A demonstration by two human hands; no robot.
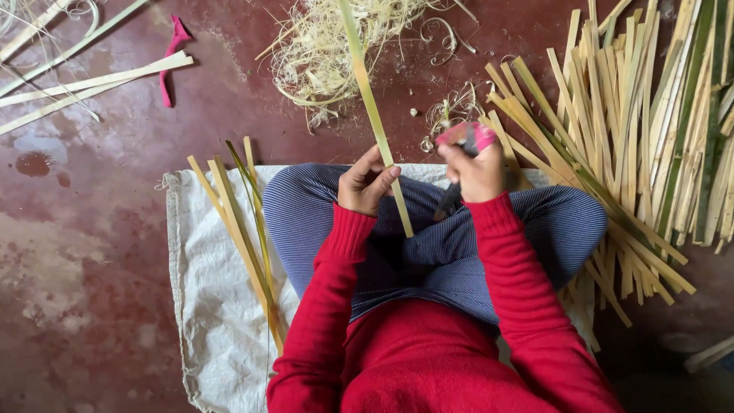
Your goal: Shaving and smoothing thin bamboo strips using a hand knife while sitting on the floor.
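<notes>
I sit cross-legged on a white woven sack (206, 275), in red sleeves and blue striped trousers. My left hand (365, 183) pinches a long pale green bamboo strip (368, 99) that runs from my lap up past the top of the view. My right hand (475, 170) is closed on a knife (459, 157) with a pink-wrapped handle; its dark blade points down toward my lap, just right of the strip.
A large pile of split bamboo strips (650, 138) lies to my right. A few strips (245, 229) rest on the sack at my left knee. Pale curly shavings (329, 53) lie ahead on the red floor. Long strips (84, 80) and a pink rag (172, 53) lie far left.
</notes>
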